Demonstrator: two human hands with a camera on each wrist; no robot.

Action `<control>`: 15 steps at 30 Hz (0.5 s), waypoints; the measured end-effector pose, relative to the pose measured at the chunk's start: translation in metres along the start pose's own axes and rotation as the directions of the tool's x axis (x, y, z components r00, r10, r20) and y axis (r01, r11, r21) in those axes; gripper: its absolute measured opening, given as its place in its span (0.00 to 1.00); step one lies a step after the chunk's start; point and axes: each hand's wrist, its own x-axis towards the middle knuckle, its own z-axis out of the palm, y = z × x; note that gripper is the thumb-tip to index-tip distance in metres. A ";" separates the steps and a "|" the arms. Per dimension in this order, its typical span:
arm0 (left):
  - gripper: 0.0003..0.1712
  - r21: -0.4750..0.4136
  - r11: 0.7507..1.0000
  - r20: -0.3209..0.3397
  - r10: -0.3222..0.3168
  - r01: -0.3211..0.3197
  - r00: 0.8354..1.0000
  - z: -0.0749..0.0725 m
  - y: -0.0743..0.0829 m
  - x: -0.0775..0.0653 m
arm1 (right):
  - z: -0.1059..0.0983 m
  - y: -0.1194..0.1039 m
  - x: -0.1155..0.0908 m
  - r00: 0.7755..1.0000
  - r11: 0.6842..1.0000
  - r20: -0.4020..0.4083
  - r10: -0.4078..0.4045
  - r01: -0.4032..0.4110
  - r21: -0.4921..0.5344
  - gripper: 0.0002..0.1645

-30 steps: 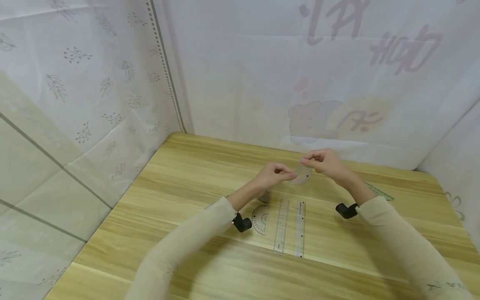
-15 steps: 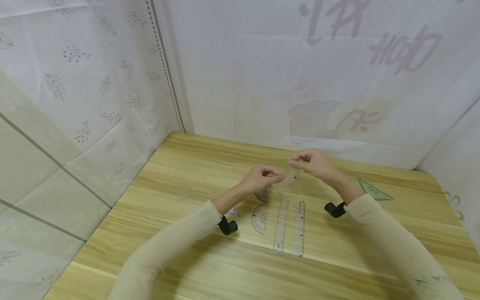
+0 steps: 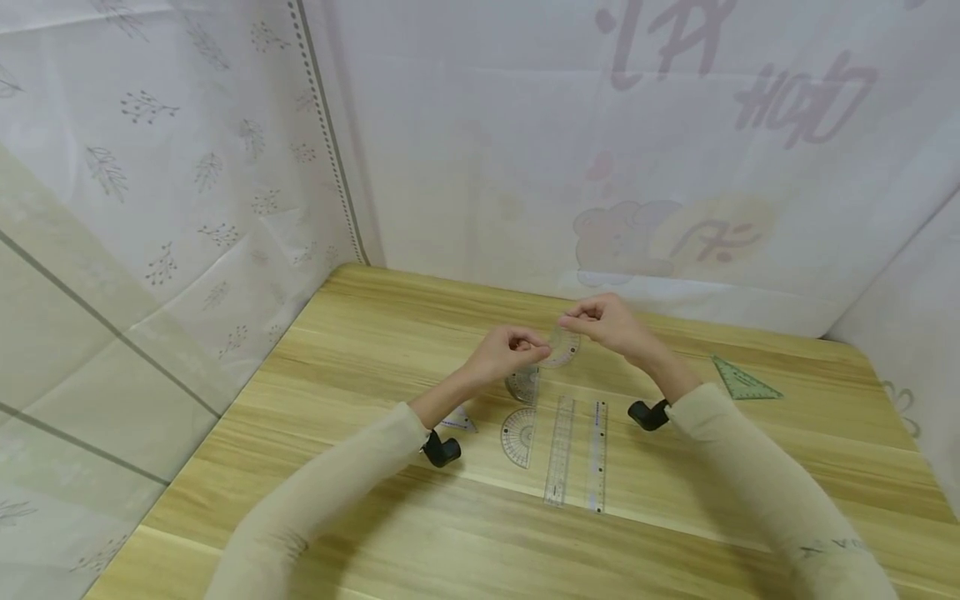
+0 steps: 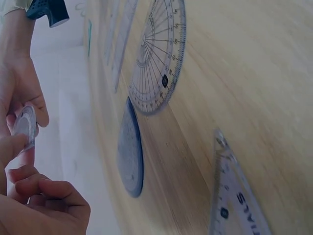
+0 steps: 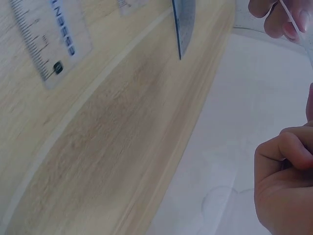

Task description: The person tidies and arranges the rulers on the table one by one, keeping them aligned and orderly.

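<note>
A clear protractor (image 3: 564,352) is held up above the far part of the table, between both hands. My left hand (image 3: 501,354) pinches its lower left edge between thumb and fingers. The right hand (image 3: 611,325) grips its upper corner the same way. In the left wrist view, this protractor (image 4: 29,120) shows between the fingertips. Below the left hand lie a grey-tinted protractor (image 3: 523,386) and, nearer, another clear protractor (image 3: 517,437). Under the left forearm a clear set square (image 3: 459,419) with purple lettering is partly hidden.
Two clear rulers, a wider ruler (image 3: 558,450) and a narrow ruler (image 3: 598,457), lie side by side to the right of the protractors. A green set square (image 3: 742,380) rests at the right. White printed curtains (image 3: 465,167) stand behind the wooden table (image 3: 420,542).
Both hands have moved left together with the clear protractor between them. The green set square and the purple-lettered set square have come more into view.
</note>
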 end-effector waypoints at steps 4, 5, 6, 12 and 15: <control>0.09 0.075 0.997 -0.020 0.031 -0.030 0.999 -0.004 -0.001 -0.001 | 0.006 -0.003 0.003 1.000 1.000 -0.022 0.023 -0.023 -0.001 0.16; 0.08 0.094 0.995 -0.024 0.039 -0.036 0.999 -0.005 -0.001 -0.001 | 0.007 -0.003 0.004 0.999 1.000 -0.024 0.026 -0.026 0.005 0.16; 0.08 0.112 0.993 -0.027 0.047 -0.043 0.999 -0.006 -0.002 -0.002 | 0.008 -0.004 0.005 0.999 1.000 -0.026 0.029 -0.029 0.010 0.16; 0.07 0.142 0.988 -0.032 0.065 -0.060 0.997 -0.014 -0.005 -0.004 | 0.016 -0.005 0.010 1.000 0.999 -0.018 0.025 -0.025 0.034 0.15; 0.07 0.136 0.989 -0.031 0.059 -0.054 0.998 -0.019 -0.005 -0.007 | 0.019 -0.007 0.012 1.000 0.999 -0.018 0.021 -0.021 0.039 0.14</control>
